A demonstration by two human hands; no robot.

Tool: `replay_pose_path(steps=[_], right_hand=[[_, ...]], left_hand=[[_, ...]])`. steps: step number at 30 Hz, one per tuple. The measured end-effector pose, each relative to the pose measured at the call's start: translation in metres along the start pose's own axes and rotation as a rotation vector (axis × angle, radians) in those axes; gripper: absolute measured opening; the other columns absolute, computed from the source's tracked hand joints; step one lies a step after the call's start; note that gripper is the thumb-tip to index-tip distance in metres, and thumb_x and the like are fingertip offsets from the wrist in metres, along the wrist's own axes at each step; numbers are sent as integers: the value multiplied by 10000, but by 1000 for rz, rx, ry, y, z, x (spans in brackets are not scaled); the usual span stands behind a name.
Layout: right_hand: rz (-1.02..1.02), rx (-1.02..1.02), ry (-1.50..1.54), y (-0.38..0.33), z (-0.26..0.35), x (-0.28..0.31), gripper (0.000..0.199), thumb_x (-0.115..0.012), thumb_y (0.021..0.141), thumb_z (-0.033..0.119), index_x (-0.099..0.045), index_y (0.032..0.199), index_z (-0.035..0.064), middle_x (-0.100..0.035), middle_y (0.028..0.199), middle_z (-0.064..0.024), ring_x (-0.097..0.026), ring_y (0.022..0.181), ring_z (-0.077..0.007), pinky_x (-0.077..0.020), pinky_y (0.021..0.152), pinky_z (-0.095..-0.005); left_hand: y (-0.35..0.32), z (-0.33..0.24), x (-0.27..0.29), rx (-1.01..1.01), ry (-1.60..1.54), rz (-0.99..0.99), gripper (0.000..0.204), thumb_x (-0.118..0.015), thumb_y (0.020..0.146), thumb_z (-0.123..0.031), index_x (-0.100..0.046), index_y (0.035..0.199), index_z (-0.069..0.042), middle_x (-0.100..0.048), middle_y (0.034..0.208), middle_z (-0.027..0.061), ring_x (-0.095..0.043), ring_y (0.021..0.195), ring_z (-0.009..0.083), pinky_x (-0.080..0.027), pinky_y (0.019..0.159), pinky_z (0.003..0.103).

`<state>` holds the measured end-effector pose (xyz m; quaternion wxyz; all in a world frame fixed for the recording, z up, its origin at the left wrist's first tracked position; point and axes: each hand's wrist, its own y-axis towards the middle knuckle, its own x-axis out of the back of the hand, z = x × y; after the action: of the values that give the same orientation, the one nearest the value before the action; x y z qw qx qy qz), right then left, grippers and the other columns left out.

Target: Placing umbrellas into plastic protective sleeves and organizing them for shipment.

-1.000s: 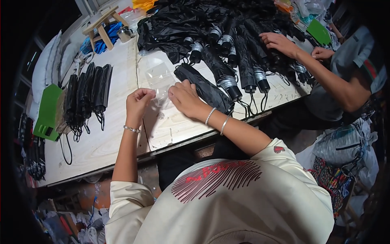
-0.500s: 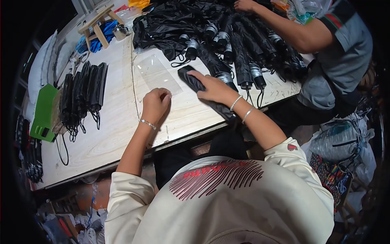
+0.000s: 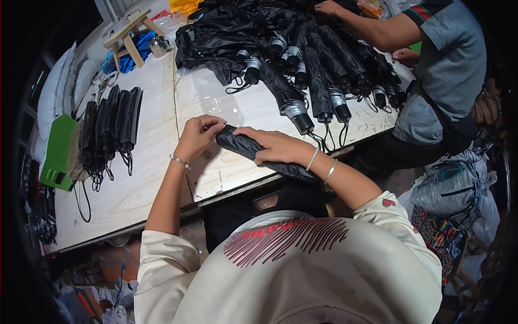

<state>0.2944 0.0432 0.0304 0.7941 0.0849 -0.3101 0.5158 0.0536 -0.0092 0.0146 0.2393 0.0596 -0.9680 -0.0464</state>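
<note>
Black umbrella has moved beside the left hand.

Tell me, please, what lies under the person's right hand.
A black umbrella, which shows on both sides of the right hand. The stretch directly beneath is covered and cannot be seen.

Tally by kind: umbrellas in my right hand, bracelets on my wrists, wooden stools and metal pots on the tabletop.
Long black fabric umbrella in right hand: 1
Silver-coloured wrist bracelets: 3
Small pale wooden stool: 1
Small rounded metal pot: 1
Total: 6
</note>
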Motion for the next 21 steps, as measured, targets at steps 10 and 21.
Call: replay_pose_path(steps=[10, 21], right_hand=[[-95, 29, -25, -6, 4, -8, 736, -582, 730, 151, -326, 1414, 238, -615, 1021, -186, -615, 769, -341, -455, 662, -407], [-246, 128, -143, -19, 0, -20, 760, -573, 747, 132, -314, 1458, 202, -601, 1147, -147, -593, 817, -313, -457, 736, -387]], left_hand=[[-9, 6, -13, 153, -246, -186, 355, -703, 835, -57, -613, 1161, 52, -613, 773, 49, -513, 694, 111, -444, 649, 206], [-29, -43, -50, 217, -1092, -283, 496, -665, 901, -220, -506, 1282, 55, -602, 1071, 134, -578, 963, 181, -481, 860, 257]])
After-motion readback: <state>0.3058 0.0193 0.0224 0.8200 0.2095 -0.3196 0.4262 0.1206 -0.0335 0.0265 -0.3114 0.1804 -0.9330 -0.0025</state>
